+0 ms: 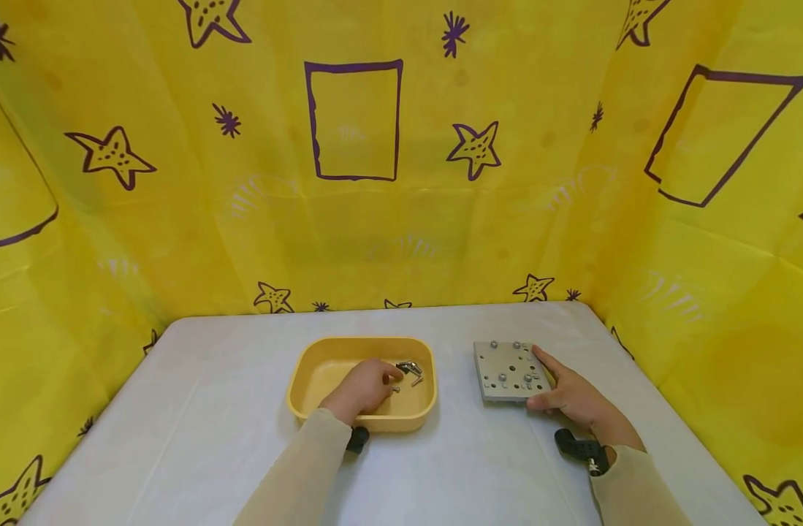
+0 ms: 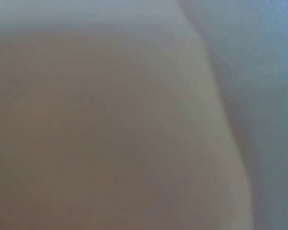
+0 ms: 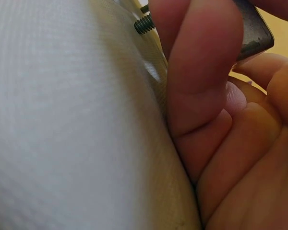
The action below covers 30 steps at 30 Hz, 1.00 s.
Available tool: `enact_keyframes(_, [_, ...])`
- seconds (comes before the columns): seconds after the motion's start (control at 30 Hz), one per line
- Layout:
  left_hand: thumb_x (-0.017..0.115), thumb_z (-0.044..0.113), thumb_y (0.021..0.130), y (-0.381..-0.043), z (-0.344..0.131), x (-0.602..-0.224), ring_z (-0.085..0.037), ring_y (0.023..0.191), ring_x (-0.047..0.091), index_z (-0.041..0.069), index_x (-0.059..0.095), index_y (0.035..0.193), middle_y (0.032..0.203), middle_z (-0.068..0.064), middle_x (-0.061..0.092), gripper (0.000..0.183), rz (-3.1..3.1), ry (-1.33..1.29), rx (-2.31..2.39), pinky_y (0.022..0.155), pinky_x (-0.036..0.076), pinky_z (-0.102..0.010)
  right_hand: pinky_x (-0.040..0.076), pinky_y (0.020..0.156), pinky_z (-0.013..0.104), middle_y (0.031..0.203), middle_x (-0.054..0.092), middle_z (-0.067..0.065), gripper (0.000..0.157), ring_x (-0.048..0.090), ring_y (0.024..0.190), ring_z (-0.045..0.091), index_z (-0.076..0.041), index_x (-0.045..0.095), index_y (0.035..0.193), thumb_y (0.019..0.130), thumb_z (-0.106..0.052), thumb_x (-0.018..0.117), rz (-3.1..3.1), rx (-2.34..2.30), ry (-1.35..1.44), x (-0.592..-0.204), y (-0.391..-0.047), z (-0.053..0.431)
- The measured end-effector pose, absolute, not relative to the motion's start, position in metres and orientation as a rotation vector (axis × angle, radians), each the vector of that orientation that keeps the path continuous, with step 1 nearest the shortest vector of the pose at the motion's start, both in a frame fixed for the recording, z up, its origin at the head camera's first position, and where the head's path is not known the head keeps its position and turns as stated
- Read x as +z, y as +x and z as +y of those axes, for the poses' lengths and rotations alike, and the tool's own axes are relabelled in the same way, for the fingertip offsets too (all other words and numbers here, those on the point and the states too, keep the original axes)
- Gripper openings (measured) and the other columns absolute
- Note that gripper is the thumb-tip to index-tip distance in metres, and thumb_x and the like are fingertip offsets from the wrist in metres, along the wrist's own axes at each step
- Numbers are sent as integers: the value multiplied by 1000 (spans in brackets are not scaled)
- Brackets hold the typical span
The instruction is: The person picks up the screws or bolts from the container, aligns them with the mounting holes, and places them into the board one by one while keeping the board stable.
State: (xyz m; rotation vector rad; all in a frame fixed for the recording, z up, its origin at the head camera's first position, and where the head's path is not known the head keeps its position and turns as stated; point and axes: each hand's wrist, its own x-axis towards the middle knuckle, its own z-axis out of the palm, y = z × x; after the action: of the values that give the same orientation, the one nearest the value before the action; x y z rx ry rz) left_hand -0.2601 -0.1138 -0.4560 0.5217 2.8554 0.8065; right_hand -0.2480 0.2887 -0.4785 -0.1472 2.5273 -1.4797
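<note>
In the head view my left hand (image 1: 363, 387) reaches into a yellow plastic bin (image 1: 322, 420), fingers bent down at a small pile of metal screws (image 1: 410, 367). Whether those fingers pinch a screw, I cannot tell. My right hand (image 1: 572, 394) grips the right edge of a square metal plate (image 1: 496, 361), thumb on the near side and a finger along the far corner. Several bolt heads (image 1: 503, 378) stand up from the plate among small holes. From the right wrist, a threaded bolt end (image 3: 144, 24) sticks out below the plate's corner (image 3: 258, 36), beside curled fingers.
Both hands work over a white-covered table (image 1: 210, 409). Behind it and at the sides hang yellow sheets (image 1: 355, 241) printed with purple stars and frames. The left wrist view is filled by a blurred close surface.
</note>
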Motion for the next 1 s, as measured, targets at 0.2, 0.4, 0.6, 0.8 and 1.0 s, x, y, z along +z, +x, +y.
enact_keyframes(0.2, [65, -2, 90, -255, -112, -449, -19, 88, 60, 13, 78, 99, 96, -2, 70, 22, 2878, 613, 774, 87, 50, -40, 21, 101, 53, 154, 26, 18, 124, 39, 114, 36, -23, 12, 162, 67, -31, 92, 2540, -1472, -162, -478, -247, 289])
enact_keyframes(0.4, [64, 1, 93, -254, -112, -451, -22, 94, 59, 15, 72, 99, 103, -4, 68, 18, 2901, 609, 741, 92, 48, -43, 19, 103, 54, 156, 24, 18, 124, 37, 117, 37, -22, 13, 162, 67, -31, 93, 2537, -1474, -155, -478, -247, 289])
enact_keyframes(0.6, [59, 4, 98, -255, -113, -453, -21, 84, 54, 15, 65, 105, 101, -4, 64, 14, 2893, 553, 849, 79, 45, -37, 19, 104, 54, 152, 30, 18, 123, 38, 114, 36, -22, 13, 161, 67, -31, 92, 2541, -1476, -152, -478, -248, 289])
enact_keyframes(0.8, [60, 7, 98, -256, -114, -446, -20, 77, 53, 11, 64, 109, 93, -3, 61, 12, 2863, 419, 1085, 70, 45, -36, 18, 105, 55, 152, 30, 18, 122, 37, 116, 36, -23, 14, 162, 68, -30, 92, 2533, -1477, -145, -476, -247, 288])
enact_keyframes(1.0, [59, 7, 97, -255, -116, -435, -18, 75, 58, 5, 64, 112, 88, -3, 61, 16, 2725, 238, 1397, 66, 49, -33, 16, 106, 58, 156, 25, 21, 121, 36, 118, 38, -19, 14, 161, 69, -27, 91, 2549, -1466, -172, -472, -244, 284])
